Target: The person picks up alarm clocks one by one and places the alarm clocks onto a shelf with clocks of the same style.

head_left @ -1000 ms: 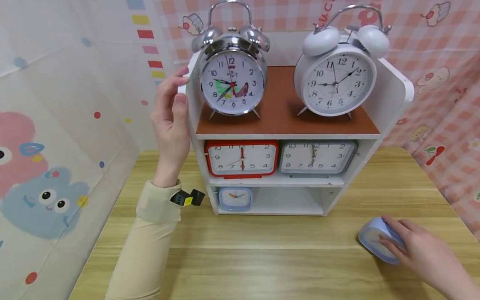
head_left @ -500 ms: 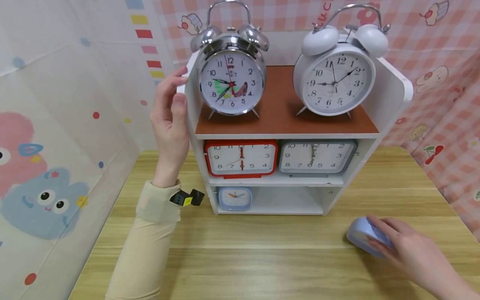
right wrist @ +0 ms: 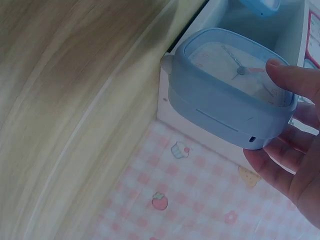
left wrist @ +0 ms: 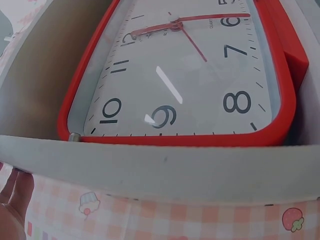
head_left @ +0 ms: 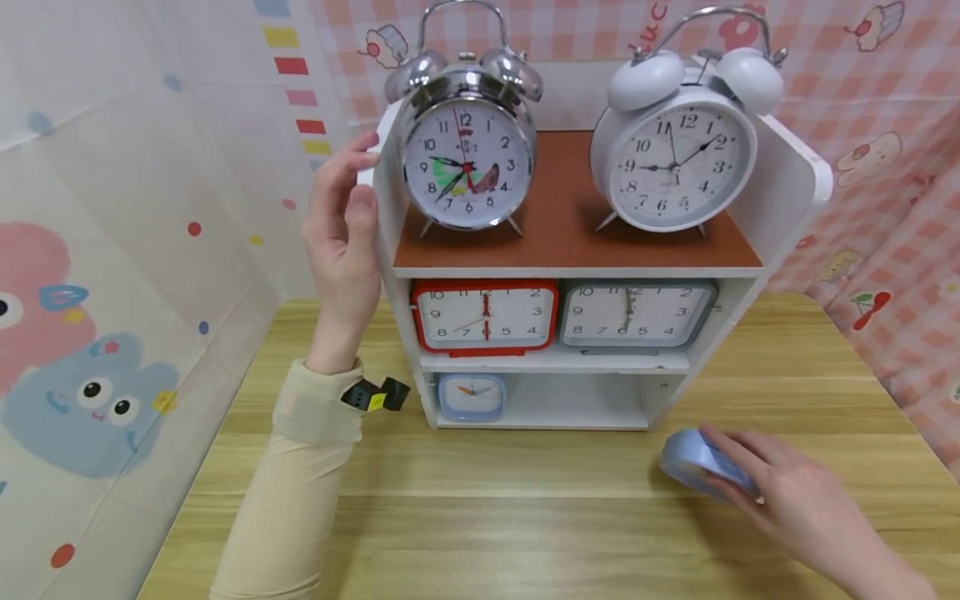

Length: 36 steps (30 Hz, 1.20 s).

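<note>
My right hand (head_left: 795,492) grips a small light-blue alarm clock (right wrist: 225,95), thumb over its face and fingers round its back, low over the wooden table at the right front of the shelf. My left hand (head_left: 341,225) rests on the upper left edge of the white shelf unit (head_left: 577,273), fingers along its side panel. A matching blue clock (head_left: 471,397) stands at the left of the bottom compartment. Above it, a red-framed clock (head_left: 485,317) and a grey-framed clock (head_left: 637,317) sit side by side. The left wrist view shows the red-framed clock close up.
On the brown top shelf stand a silver twin-bell alarm clock (head_left: 467,167) and a white twin-bell alarm clock (head_left: 675,162). The wooden table (head_left: 450,533) runs in front of the unit. A pink checked cloth (head_left: 885,167) hangs behind, and a printed sheet (head_left: 150,167) at the left.
My right hand has carried the small blue clock leftward, closer to the shelf's right front corner, and its face has turned out of the head view. My left hand has stayed at the panel.
</note>
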Each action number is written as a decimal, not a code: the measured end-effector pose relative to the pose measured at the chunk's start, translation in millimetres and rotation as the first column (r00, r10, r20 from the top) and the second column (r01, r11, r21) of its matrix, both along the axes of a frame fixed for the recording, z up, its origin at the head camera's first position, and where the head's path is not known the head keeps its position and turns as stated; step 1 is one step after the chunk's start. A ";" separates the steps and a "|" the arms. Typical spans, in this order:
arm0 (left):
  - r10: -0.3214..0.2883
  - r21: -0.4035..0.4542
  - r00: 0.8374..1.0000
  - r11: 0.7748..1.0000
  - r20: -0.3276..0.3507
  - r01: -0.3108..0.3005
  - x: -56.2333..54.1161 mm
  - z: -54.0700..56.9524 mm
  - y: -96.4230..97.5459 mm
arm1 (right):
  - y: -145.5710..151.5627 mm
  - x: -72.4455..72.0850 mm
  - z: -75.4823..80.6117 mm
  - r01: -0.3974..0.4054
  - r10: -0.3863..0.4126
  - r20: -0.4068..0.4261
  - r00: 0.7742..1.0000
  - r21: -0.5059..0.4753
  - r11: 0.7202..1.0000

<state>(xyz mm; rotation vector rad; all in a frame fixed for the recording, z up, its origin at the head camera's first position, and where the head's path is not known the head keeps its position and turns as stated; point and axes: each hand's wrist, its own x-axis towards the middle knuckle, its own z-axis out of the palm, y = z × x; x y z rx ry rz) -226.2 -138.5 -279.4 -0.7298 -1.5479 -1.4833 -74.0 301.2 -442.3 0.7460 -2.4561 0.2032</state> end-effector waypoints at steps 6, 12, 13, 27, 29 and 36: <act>0.006 0.005 1.000 1.000 0.001 -0.006 -0.9 -0.3 0.6 | -11.5 -2.4 3.3 -0.032 0.032 -0.022 0.999 -0.008 0.999; 0.004 0.003 1.000 1.000 -0.002 -0.004 -0.6 0.2 0.9 | -25.2 -7.8 4.5 -0.064 0.064 -0.024 0.998 -0.004 0.998; 0.004 0.002 1.000 1.000 -0.002 -0.004 -0.5 0.3 0.8 | -27.7 -9.2 4.9 -0.072 0.072 -0.021 0.997 -0.003 0.997; 0.004 -0.007 1.000 1.000 0.006 -0.004 -0.1 0.0 0.0 | -54.4 -33.3 5.5 -0.160 0.162 -0.055 0.985 0.031 0.987; 0.002 -0.007 1.000 1.000 0.006 -0.002 -0.2 0.2 0.2 | -57.0 -35.4 5.0 -0.168 0.170 -0.056 0.984 0.032 0.985; 0.005 -0.008 1.000 1.000 0.015 -0.005 -0.3 0.3 -0.2 | -66.6 -45.1 2.1 -0.206 0.208 -0.065 0.976 0.043 0.978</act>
